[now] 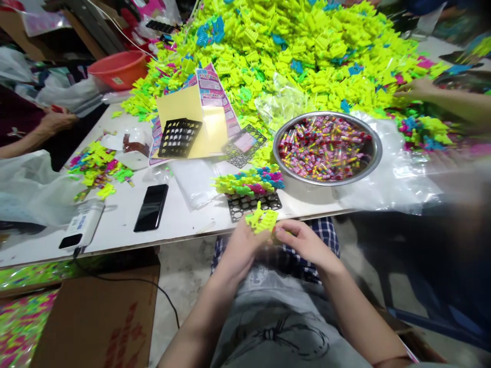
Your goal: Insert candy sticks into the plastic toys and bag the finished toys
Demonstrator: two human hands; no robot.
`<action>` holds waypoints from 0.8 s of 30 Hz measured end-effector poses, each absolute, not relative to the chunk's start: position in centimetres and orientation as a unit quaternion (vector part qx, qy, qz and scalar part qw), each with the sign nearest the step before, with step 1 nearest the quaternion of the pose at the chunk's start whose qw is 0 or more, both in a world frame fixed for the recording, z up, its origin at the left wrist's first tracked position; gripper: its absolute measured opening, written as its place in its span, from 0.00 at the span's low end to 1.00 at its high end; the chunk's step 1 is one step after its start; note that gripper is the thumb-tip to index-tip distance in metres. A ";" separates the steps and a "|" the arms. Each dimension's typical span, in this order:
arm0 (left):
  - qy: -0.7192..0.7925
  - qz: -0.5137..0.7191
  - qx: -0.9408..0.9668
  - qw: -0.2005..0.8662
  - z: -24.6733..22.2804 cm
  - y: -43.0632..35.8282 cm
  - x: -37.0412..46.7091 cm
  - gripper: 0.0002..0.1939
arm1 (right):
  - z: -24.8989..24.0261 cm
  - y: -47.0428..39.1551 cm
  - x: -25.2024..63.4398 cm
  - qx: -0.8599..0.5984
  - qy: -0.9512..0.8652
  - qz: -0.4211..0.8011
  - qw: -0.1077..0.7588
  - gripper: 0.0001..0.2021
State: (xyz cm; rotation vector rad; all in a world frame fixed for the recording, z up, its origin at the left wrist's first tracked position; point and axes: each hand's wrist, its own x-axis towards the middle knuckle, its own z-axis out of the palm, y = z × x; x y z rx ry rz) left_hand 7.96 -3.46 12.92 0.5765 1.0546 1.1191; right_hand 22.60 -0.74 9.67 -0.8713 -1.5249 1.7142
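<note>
My left hand [247, 243] is closed on a yellow-green plastic piece [264, 220] at the table's front edge. Beside it, the fingers of my right hand [301, 239] pinch a small red item [274, 231], close against the yellow-green piece. Just beyond my hands, a black perforated grid [255, 203] lies on the table with rows of yellow, blue and pink plastic pieces [249, 182] on it. To the right sits a metal bowl [378, 148] full of small candy-like tubes [326, 148].
A huge pile of yellow-green pieces [307, 46] covers the table's back. At left are a phone [151, 208], a white power bank [87, 223], a red basin [118, 70] and yellow card [180, 107]. Other people's hands show at left [59, 121] and right [425, 92].
</note>
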 end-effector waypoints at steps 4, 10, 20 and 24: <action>0.426 0.508 0.213 0.717 12.8 -3.5 7.5 0.16 | 9.8 -1.0 22.5 -0.346 -0.583 0.653 0.337 0.14; 0.448 0.554 0.233 0.662 13.4 -3.2 6.8 0.18 | 9.7 -1.3 22.8 -0.392 -0.579 0.627 0.343 0.12; 0.517 0.566 0.261 0.587 13.4 -3.6 7.1 0.20 | 10.9 -2.5 21.8 -0.415 -0.534 0.615 0.406 0.09; 0.491 0.560 0.256 0.616 13.5 -3.7 7.0 0.19 | 10.5 -2.6 21.2 -0.404 -0.505 0.640 0.415 0.08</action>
